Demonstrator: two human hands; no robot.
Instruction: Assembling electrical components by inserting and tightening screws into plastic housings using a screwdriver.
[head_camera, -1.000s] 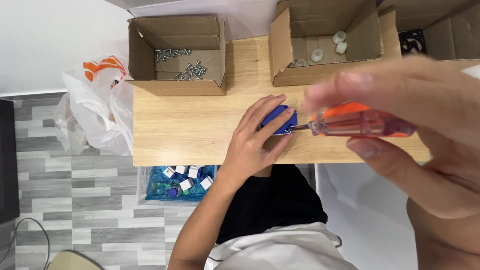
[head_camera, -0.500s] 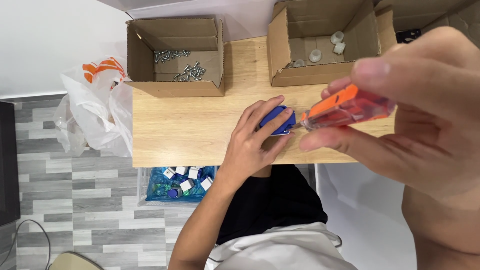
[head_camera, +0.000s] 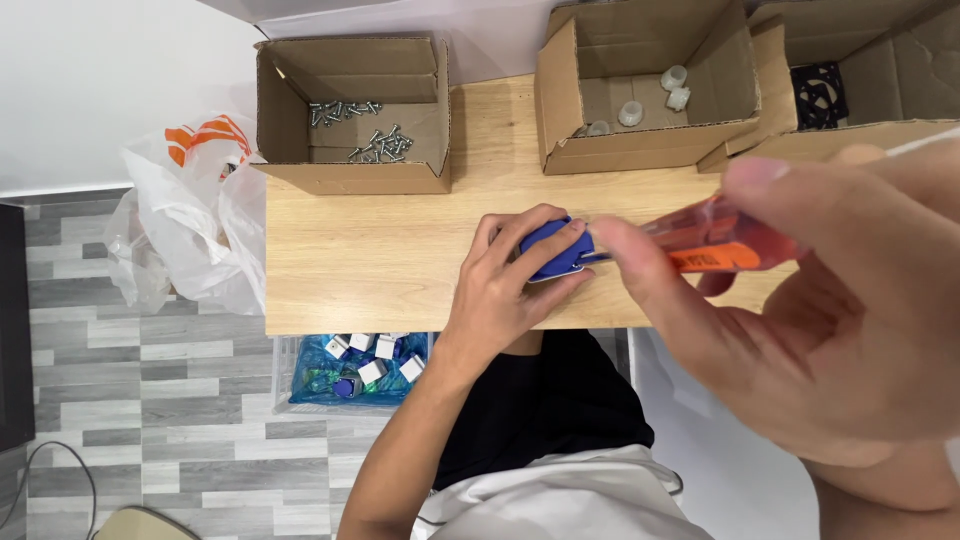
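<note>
Left hand (head_camera: 500, 290) cups a small blue part (head_camera: 553, 250) against the table (head_camera: 370, 250), fingers curled round it from 9 o'clock. The part sits near the table's front edge, about centre of view. Right hand (head_camera: 820, 320) is very close to the camera and blurred; its fingers are wrapped round the orange handle of a screwdriver (head_camera: 715, 245), whose tip end meets the part from 3 o'clock. The tip itself is hidden behind the fingers.

Surroundings: box of screws (head_camera: 365, 145) at 11 o'clock of the part, box of white caps (head_camera: 640, 105) at 1 o'clock, a third box (head_camera: 880, 90) further right with a black part inside. Plastic bag (head_camera: 190, 220) off the table's left edge; a bin (head_camera: 355, 370) of small white and blue pieces on the floor below.

Risks, as judged:
- Tip slips off — the left fingertips lie just beside it, so a jab is likely.
- Part held by one hand only; sideways push could twist it loose.
- Part close to the front edge — a dropped screw would fall to the floor.
</note>
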